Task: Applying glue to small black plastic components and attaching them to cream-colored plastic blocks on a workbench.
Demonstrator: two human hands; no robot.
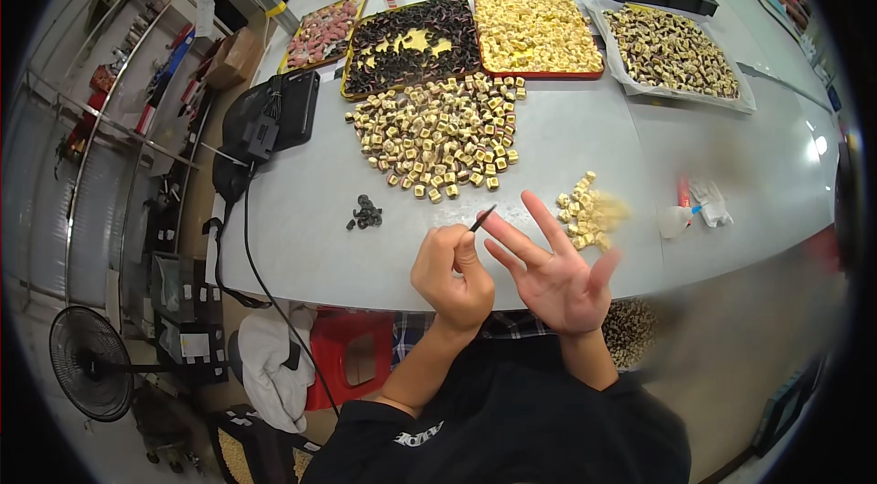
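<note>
While left hand pinches thin dark stick between curled fingers, right hand spreads open, palm up, fingers apart, holding nothing. Stick tip touches right index finger, just over near edge of white table. Small heap of pale cubes just beyond right hand. Big pile of tan cubes farther in on table. Few dark pieces left of hands. Small squeeze bottle right of small heap.
</note>
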